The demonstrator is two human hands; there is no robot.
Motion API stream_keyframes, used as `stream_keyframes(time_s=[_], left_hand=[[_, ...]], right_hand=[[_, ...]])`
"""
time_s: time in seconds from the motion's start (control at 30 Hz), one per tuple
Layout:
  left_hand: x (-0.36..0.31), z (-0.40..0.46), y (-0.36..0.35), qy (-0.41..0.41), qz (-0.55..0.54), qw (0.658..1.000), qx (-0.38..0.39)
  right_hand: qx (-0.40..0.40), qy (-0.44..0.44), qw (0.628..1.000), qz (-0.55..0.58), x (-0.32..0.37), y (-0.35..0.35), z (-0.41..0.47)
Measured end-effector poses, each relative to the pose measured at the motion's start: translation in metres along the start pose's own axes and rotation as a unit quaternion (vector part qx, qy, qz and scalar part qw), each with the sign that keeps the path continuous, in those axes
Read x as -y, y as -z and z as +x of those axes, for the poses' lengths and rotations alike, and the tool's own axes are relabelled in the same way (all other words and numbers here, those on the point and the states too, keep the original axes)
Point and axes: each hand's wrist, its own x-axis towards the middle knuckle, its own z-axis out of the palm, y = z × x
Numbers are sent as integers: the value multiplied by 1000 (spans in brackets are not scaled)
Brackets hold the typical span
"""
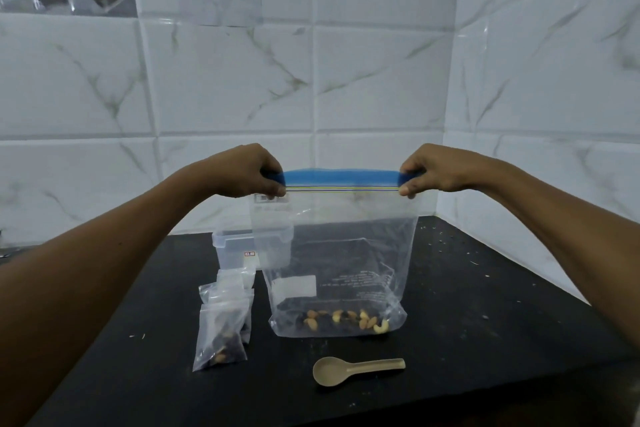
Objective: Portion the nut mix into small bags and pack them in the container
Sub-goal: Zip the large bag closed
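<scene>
A large clear zip bag with a blue top strip stands upright on the black counter. A small heap of nut mix lies at its bottom. My left hand pinches the bag's top left corner, and my right hand pinches the top right corner, stretching the zip strip flat between them. To the left of the bag lie several small clear bags; the nearest holds nuts. Behind them stands a clear plastic container, partly hidden by the big bag.
A beige plastic spoon lies on the counter in front of the big bag, bowl to the left. Marble-look tiled walls close the counter at the back and right. Crumbs dot the counter's right side.
</scene>
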Motion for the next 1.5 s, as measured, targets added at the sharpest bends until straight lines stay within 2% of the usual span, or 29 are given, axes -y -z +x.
stream_keyframes(time_s=[0.23,0.3,0.37,0.47,0.57,0.67,0.77,0.9,0.93,1.07,1.13,1.2,1.27,1.33,1.43,1.5], left_hand=[[9,-9,0,15,-58,998,-24],[13,-12,-1,26,-97,994,-40],[21,-15,-5,42,-193,978,-67],[30,-16,-17,61,-369,922,-95],[32,-13,-31,71,-481,867,-106],[29,-11,-40,87,-528,837,-113],[28,-10,-47,89,-528,834,-136],[27,-7,-49,62,-548,818,-164],[27,-7,-49,56,-536,826,-163],[31,-7,-46,59,-325,927,-178],[32,-10,-49,53,-253,948,-184],[33,-13,-55,55,-229,954,-185],[34,-15,-62,67,-246,949,-186],[34,-16,-67,87,-296,933,-183],[33,-15,-71,101,-412,891,-162],[32,-14,-73,118,-461,865,-157]], right_hand=[[-29,-32,998,48,-19,0,-17],[-44,-43,990,128,-21,-4,-19],[-72,-61,952,291,-25,-12,-19],[-116,-91,859,490,-32,-26,-20],[-129,-96,806,569,-35,-42,-16],[-151,-100,783,595,-31,-55,-11],[-162,-74,787,591,-27,-61,-8],[-215,-54,874,433,-26,-61,-4],[-230,-55,888,393,-25,-60,-3],[-260,-58,913,310,-22,-57,0],[-254,-61,924,278,-24,-59,1],[-230,-69,937,255,-28,-64,1],[-202,-87,932,290,-31,-70,0],[-186,-102,905,370,-32,-76,1],[-189,-125,863,452,-31,-78,5],[-184,-130,849,478,-30,-78,6]])
